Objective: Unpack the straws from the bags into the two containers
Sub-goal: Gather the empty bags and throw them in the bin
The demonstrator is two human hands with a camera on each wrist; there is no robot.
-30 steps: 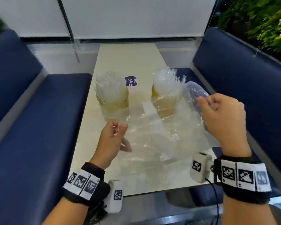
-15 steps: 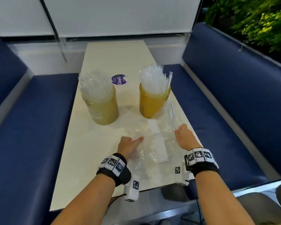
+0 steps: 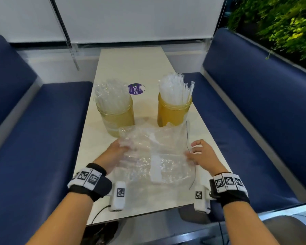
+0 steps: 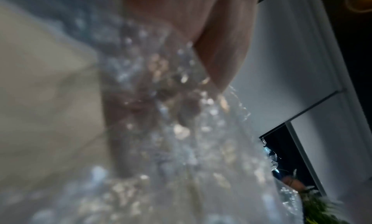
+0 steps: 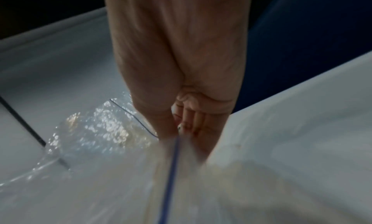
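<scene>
Two amber jars stand mid-table, each packed with upright straws: the left jar (image 3: 116, 115) with clear-wrapped straws (image 3: 111, 96), the right jar (image 3: 173, 112) with white-wrapped straws (image 3: 175, 91). In front of them a crinkled clear zip bag (image 3: 155, 152) with no straws in it spreads between my hands. My left hand (image 3: 121, 149) grips its bunched left end, with the thumb (image 4: 221, 52) on top and the fingers showing through the plastic (image 4: 181, 132). At the right edge, my right hand (image 3: 193, 152) pinches the dark zip strip (image 5: 171, 171).
The narrow cream table (image 3: 131, 68) runs away from me between two blue benches (image 3: 34, 138) (image 3: 254, 121). A purple round sticker (image 3: 135, 89) lies between the jars. A white wall and blinds close the far end, and plants (image 3: 281, 23) hang at the upper right.
A second ago both hands held the bag raised in front of the jars. It then came down flat on the table. Now the hands hold its two ends close to the tabletop.
</scene>
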